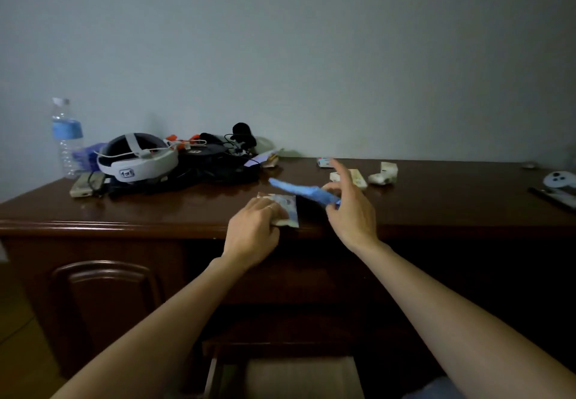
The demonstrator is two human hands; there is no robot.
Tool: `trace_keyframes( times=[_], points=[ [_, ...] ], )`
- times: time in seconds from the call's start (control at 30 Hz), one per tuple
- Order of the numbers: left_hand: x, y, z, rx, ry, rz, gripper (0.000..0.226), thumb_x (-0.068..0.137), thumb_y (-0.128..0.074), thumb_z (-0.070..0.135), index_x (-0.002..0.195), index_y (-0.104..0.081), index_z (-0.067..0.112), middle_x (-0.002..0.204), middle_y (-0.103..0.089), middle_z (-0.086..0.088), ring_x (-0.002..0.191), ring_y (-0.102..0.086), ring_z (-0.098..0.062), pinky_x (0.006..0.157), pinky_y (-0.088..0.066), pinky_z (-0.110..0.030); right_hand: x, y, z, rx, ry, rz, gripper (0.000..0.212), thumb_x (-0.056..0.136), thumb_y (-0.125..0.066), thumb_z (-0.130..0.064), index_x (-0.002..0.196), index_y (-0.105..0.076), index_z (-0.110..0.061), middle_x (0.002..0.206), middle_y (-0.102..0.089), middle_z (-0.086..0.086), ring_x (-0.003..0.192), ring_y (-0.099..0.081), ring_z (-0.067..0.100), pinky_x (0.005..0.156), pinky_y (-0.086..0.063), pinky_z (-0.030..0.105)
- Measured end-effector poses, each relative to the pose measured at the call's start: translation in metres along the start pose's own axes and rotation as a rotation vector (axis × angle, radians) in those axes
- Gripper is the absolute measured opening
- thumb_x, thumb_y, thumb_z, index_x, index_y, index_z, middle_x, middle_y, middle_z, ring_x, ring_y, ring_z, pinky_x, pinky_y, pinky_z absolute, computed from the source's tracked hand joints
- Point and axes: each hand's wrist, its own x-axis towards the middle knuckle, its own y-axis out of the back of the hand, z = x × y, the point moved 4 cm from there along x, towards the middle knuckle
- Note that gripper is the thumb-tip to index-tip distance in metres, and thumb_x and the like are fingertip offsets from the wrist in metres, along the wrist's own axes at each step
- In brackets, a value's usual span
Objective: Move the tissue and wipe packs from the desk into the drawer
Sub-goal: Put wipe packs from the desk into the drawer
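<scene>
My left hand [256,223] rests on a pale tissue pack [288,208] at the front edge of the dark wooden desk [156,208], fingers closed over it. My right hand [349,208] holds a blue wipe pack [299,191] just above the desk, pinched low while the index finger sticks up. Several small white packs [381,174] lie farther back on the right, along with a small pack with red and blue print [324,162]. Below me the drawer [290,373] is pulled open; its pale bottom shows.
At the back left stand a water bottle [66,139], a white and black headset [137,161] and a tangle of cables and black gear [218,155]. A white controller [559,180] lies at the right edge. A cabinet door [106,305] is at lower left.
</scene>
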Motion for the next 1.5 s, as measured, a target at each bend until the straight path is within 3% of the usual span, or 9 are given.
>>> trace_keyframes(
  times=[0.13,0.23,0.43,0.6,0.73,0.9,1.1,1.37,1.5],
  points=[
    [-0.023,-0.001,-0.012,-0.188,0.207,-0.043,0.046,0.080,-0.053,0.044,0.122,-0.067,0.033,0.130,-0.062,0.011,0.125,-0.048,-0.013,0.096,-0.039,-0.030,-0.013,-0.023,0.008,-0.185,0.038,-0.354,0.089,0.070,-0.067,-0.049,0.150,-0.029,-0.043,0.156,-0.037,-0.005,0.145,-0.030,0.024,0.110,-0.036,0.047],
    [-0.025,0.007,-0.024,-0.213,0.524,0.030,0.048,0.092,-0.038,0.052,0.126,-0.065,0.033,0.137,-0.059,0.008,0.128,-0.046,-0.019,0.095,-0.045,-0.040,-0.015,-0.038,0.017,-0.180,-0.132,-0.583,0.087,0.071,-0.054,-0.071,0.150,-0.019,-0.057,0.166,-0.015,-0.006,0.151,-0.017,0.021,0.120,-0.006,0.058],
    [-0.020,-0.001,-0.020,-0.967,1.097,0.106,0.038,0.089,-0.066,0.045,0.109,-0.067,0.013,0.097,-0.073,-0.007,0.090,-0.070,-0.023,0.083,-0.059,-0.042,-0.022,-0.044,0.003,-0.112,-0.051,-0.578,0.058,0.091,-0.055,-0.034,0.142,-0.040,-0.056,0.156,-0.039,-0.010,0.143,-0.035,0.022,0.119,-0.017,0.055],
    [-0.043,-0.020,-0.009,-1.274,1.115,-0.134,0.039,0.078,-0.085,0.028,0.108,-0.069,0.007,0.095,-0.078,-0.011,0.082,-0.077,-0.029,0.068,-0.064,-0.040,-0.075,-0.039,0.006,0.252,-0.048,-0.535,0.072,0.088,-0.060,0.004,0.141,-0.052,-0.043,0.154,-0.032,-0.018,0.148,-0.021,0.006,0.120,-0.027,0.037],
    [-0.097,-0.047,-0.007,-1.266,0.961,-0.112,0.042,0.079,-0.084,0.012,0.118,-0.066,0.010,0.103,-0.078,-0.009,0.089,-0.077,-0.027,0.071,-0.063,-0.041,-0.145,-0.046,0.022,0.616,-0.124,-0.661,0.096,0.076,-0.075,-0.004,0.153,-0.030,-0.039,0.159,-0.011,-0.023,0.143,-0.025,-0.008,0.101,-0.046,0.020],
    [-0.205,-0.111,-0.010,-1.171,1.125,-0.197,0.044,0.077,-0.086,0.013,0.113,-0.061,0.014,0.105,-0.077,-0.009,0.090,-0.076,-0.026,0.075,-0.063,-0.046,-0.216,-0.086,0.080,0.734,-0.591,-0.599,0.107,0.080,-0.077,-0.043,0.158,-0.003,-0.035,0.145,-0.037,-0.015,0.102,-0.062,-0.015,0.069,-0.054,0.012],
    [-0.294,-0.171,-0.024,-1.028,1.344,-0.425,0.050,0.072,-0.089,0.012,0.116,-0.065,0.006,0.108,-0.075,-0.014,0.091,-0.076,-0.027,0.077,-0.063,-0.045,-0.299,-0.157,0.160,0.527,-0.886,-0.785,0.042,0.083,-0.079,-0.024,0.120,-0.059,-0.022,0.116,-0.073,0.001,0.093,-0.073,0.009,0.079,-0.060,0.029],
    [-0.372,-0.205,-0.074,-0.744,1.581,-0.324,0.033,0.083,-0.081,0.027,0.107,-0.066,0.010,0.102,-0.074,-0.012,0.079,-0.070,-0.022,0.054,-0.056,-0.028,-0.361,-0.213,0.199,0.580,-1.328,-0.771,0.025,0.092,-0.069,-0.027,0.113,-0.060,-0.017,0.099,-0.072,0.002,0.083,-0.071,0.016,0.061,-0.055,0.027],
    [-0.388,-0.198,-0.107,-0.479,1.453,-0.329,0.038,0.081,-0.082,0.036,0.108,-0.062,0.018,0.107,-0.073,-0.007,0.096,-0.070,-0.027,0.083,-0.060,-0.045,-0.368,-0.238,0.209,0.556,-1.393,-0.584,0.024,0.098,-0.059,-0.031,0.119,-0.058,-0.020,0.101,-0.069,0.004,0.081,-0.066,0.024,0.043,-0.051,0.023]
  ],
)
